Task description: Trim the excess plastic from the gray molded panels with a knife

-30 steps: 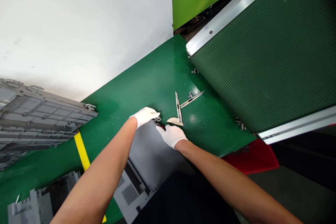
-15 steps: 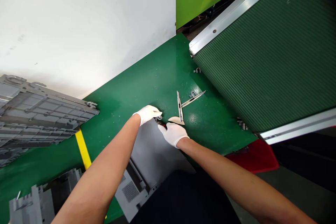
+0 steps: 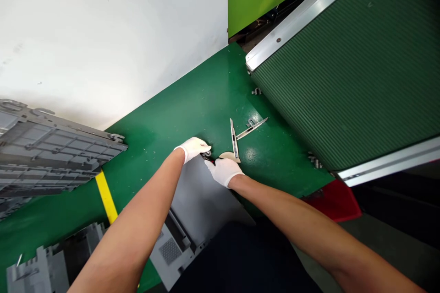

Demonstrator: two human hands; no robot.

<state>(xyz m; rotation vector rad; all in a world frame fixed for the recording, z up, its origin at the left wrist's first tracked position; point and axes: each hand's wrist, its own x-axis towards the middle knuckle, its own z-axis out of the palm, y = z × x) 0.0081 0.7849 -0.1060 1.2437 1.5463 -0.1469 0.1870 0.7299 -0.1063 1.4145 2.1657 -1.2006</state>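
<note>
One flat, smooth grey panel [image 3: 208, 201] lies before me on the green surface [image 3: 178, 110], running from my body to its far end, where one small grey hook-shaped piece [image 3: 206, 153] sits between my two white-gloved hands. My left hand [image 3: 193, 149] comes in from the panel's left, wrist bent inward, palm down, thumb and fingertips drawn together at the hook; I cannot tell whether they are clamped on it. My right hand [image 3: 225, 171] reaches over from the panel's right, fingers curled closed around one dark tool with a touch of red [image 3: 208, 159], its visible end beside the hook, my thumb stretched out toward it. Both my forearms are bare and extended, converging at the panel's far end. Just past that end lie one cream half-round piece [image 3: 227, 156] and two slim silver cutter knives [image 3: 234, 139], nearly meeting in a V, with one loose grey hook clip [image 3: 250, 122] against the slanted one. Well to the panel's right rise one ribbed dark-green belt [image 3: 343, 78] with two metal rails and one red tray [image 3: 338, 203]; to its left, one yellow stripe [image 3: 106, 197] and one stack of grey ribbed plastic parts [image 3: 62, 151], too overlapped to count.
</note>
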